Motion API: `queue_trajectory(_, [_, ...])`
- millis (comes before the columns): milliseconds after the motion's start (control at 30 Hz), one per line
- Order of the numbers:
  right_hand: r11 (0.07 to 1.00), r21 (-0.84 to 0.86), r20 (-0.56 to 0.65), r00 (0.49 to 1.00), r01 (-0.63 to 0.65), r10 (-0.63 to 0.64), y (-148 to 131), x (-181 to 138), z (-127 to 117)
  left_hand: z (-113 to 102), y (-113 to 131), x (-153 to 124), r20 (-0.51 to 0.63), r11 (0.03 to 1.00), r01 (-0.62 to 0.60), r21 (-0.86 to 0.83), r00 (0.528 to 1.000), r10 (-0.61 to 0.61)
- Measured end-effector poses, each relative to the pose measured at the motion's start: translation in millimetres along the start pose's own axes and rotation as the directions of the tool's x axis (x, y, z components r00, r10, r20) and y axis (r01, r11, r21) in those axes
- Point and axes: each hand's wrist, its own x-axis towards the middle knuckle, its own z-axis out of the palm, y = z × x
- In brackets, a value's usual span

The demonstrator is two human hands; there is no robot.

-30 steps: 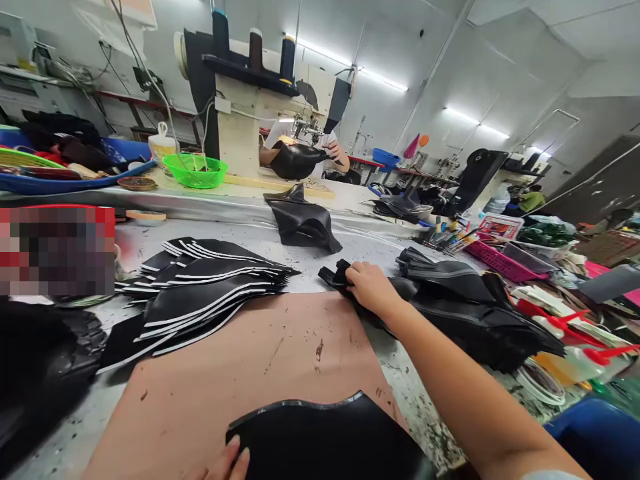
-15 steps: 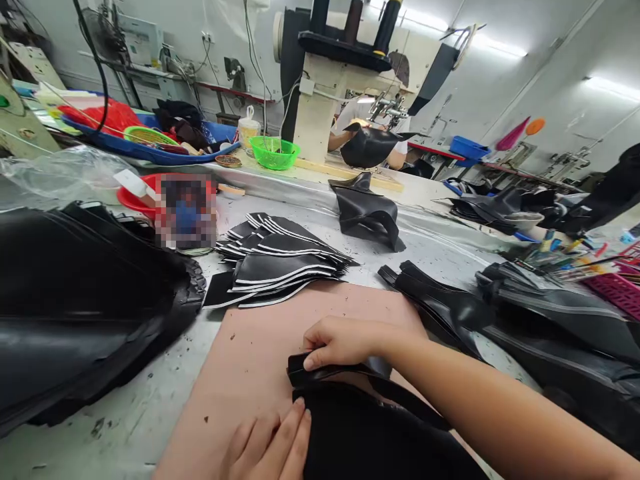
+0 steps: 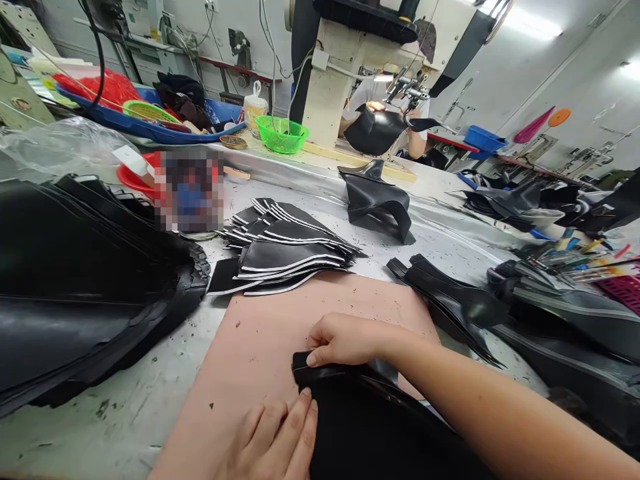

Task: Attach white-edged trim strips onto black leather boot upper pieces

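Observation:
A black leather piece (image 3: 380,433) lies over the pink board (image 3: 260,333) and runs off the bottom of the view. My right hand (image 3: 337,340) grips its folded upper left corner, thumb on top and fingers curled beneath. Just below, my left hand (image 3: 273,437) lies with fingers stretched out, the fingertips touching the leather's left edge. Along the top, the folded strip rests against the main panel. Beyond the board sits a stack of black pieces with white edges (image 3: 295,257).
A large pile of black leather (image 3: 90,267) fills the left side. More black pieces (image 3: 460,300) lie to the right. A shaped black piece (image 3: 377,200) stands ahead, before a sewing machine (image 3: 335,87) where another person works. A green basket (image 3: 283,135) is behind.
The gap between the folded strip and the main panel has closed, and the strip now lies down on the leather. Both hands keep nearly the same places; the camera view has dipped slightly.

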Motion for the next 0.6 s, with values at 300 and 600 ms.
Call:
queue_trajectory(300, [0.999,-0.048,-0.023,1.000,0.009,-0.010,1,1,3,1,-4,6,-0.031,0.994,-0.106,0.014,0.994,0.107])
queue_trajectory(600, [0.998,-0.038,-0.023,0.999,0.041,-0.042,11,-6,-11,4,-6,7,0.138,0.973,-0.202,0.114,0.973,0.186])
